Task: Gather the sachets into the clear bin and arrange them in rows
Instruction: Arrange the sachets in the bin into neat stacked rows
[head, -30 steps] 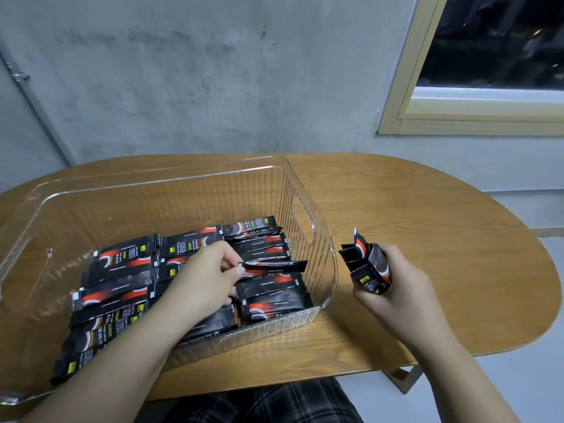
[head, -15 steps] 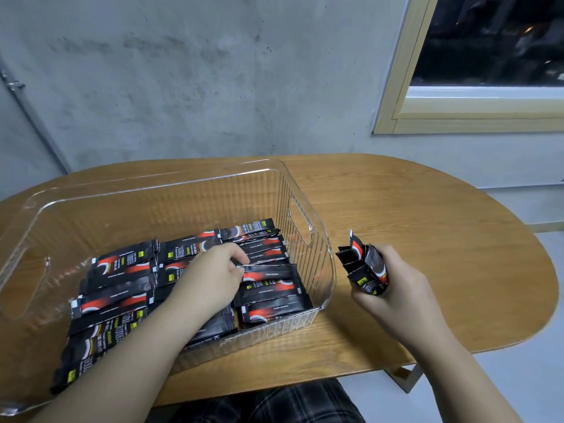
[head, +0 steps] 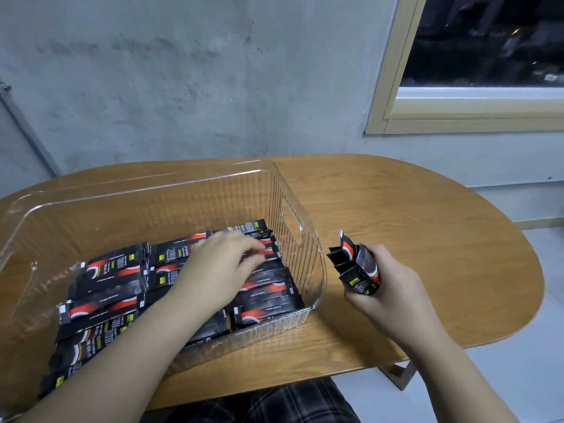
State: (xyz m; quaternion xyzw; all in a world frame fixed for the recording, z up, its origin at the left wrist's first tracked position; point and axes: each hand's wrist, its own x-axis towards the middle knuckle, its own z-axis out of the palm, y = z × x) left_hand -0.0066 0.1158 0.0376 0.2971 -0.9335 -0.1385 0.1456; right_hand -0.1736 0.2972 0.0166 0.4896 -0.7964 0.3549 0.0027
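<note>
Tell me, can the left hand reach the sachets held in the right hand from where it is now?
Probably yes, with a lift: the left hand lies flat inside the clear bin, whose side wall stands between it and the bundle of sachets gripped by the right hand.

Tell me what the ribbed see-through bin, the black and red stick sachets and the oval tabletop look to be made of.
Ribbed see-through bin: likely hard clear plastic, glossy; the wood shows through its ribbed walls. Black and red stick sachets: probably thin printed film or foil laminate, with crimped ends and a soft sheen. Oval tabletop: wood or wood-look veneer, smooth and satin, with grain lines visible.
</note>
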